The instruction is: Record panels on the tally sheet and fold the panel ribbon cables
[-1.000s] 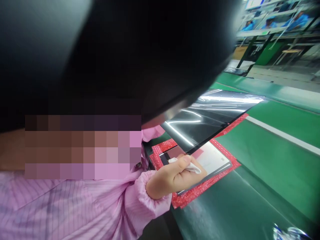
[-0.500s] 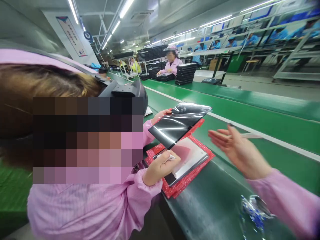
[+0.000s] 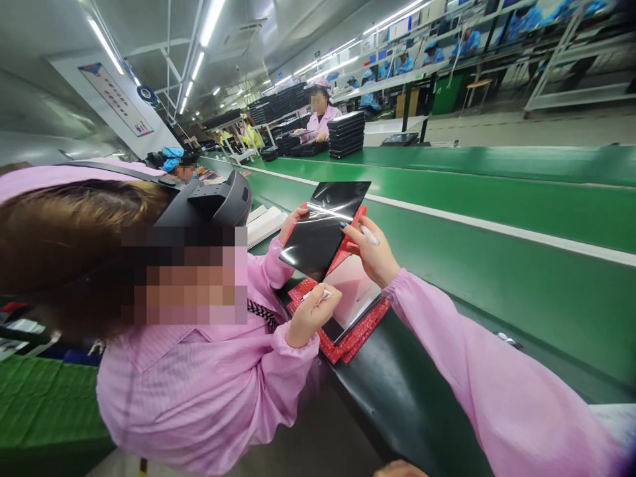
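1. At left, a white scrap (image 3: pixel 325 294) is pinched in a co-worker's near hand (image 3: pixel 307 319)
2. A black panel (image 3: pixel 322 232), raised and tilted, is held above red bubble wrap (image 3: pixel 365 331), not yet laid down
3. At right, its edge is neared by the right hand (image 3: pixel 376 253), grip unclear; apart, the left hand (image 3: pixel 399 470) is mostly cropped, state unclear

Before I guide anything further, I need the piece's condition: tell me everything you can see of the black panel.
The black panel is thin, flat, four-sided and glossy, like glass or plastic, with bright streaks reflected across it. It is held tilted above the red bubble wrap. A co-worker's hand grips its left edge in view. The wearer's right hand is at its right edge, a dark-nailed finger overlapping it; contact is unclear. Its underside is hidden.
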Demonstrator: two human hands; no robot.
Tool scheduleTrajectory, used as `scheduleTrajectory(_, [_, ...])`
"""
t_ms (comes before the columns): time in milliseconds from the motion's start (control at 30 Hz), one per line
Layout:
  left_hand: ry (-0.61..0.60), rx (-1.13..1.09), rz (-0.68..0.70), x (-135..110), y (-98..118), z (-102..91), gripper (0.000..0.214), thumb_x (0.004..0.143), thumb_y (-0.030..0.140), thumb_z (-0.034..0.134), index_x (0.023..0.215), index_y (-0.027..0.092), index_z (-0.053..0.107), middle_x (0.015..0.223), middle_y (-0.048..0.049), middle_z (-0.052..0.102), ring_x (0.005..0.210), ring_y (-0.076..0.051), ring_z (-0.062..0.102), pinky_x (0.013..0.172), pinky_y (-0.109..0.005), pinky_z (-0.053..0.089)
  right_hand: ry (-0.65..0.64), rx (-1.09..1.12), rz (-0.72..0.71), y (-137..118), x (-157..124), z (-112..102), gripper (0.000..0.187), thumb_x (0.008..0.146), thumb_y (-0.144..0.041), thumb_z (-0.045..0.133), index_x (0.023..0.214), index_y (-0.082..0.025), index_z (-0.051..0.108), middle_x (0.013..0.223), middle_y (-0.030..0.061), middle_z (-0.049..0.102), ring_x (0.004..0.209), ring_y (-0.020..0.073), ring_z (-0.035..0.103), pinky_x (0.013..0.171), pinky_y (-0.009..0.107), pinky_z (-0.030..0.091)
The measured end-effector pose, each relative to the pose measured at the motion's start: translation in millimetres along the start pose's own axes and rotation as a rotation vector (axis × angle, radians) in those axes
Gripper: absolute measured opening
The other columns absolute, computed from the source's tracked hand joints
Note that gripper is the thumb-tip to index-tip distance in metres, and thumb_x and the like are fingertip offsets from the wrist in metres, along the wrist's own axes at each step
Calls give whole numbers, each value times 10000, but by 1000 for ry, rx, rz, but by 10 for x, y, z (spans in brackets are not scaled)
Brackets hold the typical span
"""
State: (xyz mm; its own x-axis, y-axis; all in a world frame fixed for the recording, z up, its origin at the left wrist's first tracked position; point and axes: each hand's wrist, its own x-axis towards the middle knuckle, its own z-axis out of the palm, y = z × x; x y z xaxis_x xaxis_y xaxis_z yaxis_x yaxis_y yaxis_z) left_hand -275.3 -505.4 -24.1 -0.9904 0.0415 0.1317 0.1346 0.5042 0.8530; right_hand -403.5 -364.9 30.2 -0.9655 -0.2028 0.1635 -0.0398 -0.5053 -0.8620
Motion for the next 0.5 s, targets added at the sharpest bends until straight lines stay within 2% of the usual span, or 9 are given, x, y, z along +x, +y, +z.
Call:
scheduleTrajectory(133, [25,-45,-14,0,-31,34,549,1013,514,179,983,192,622,1018,-66,624,1381,-328,435,1126,-624,242,-41,-52,18,25,112,-19,389,640,-419,767,928,-202,621,833,6,620,684,142,549,510,215,413])
scheduleTrajectory(233, [28,-87,-23,77,16,50,606,987,600,212,957,188,655,987,-58,645,1348,-322,483,1116,-605,269,-44,-100,-45,44,150,-64,280,648,-349,706,859,-191,613,764,-3,602,660,142,526,519,228,408])
scheduleTrajectory(333, [12,-148,-52,-31,133,196,655,933,706,287,974,200,701,981,-73,700,1231,-305,602,1080,-596,405,-43,-137,-126,8,112,-141,242,647,-308,688,838,-185,604,727,-20,586,652,136,507,547,233,408])
scheduleTrajectory(400, [-31,-188,-76,-389,194,454,581,856,754,429,943,273,743,893,-75,732,1065,-300,691,917,-522,564,-35,-157,-175,-65,55,-213,207,648,-273,686,811,-180,597,712,-30,575,645,124,490,565,228,403])
scheduleTrajectory(433, [-56,-203,-88,-660,205,631,465,808,747,523,902,355,757,841,-64,739,993,-302,711,803,-457,605,-37,-158,-198,-120,20,-258,181,655,-253,679,798,-176,600,714,-30,576,651,120,489,580,225,408])
scheduleTrajectory(500, [-130,-232,-112,-1285,189,1010,340,816,638,606,868,349,777,798,-73,754,822,-286,731,727,-432,617,-53,-133,-224,-266,-67,-376,135,664,-212,662,785,-165,623,745,-18,598,675,114,504,608,213,423])
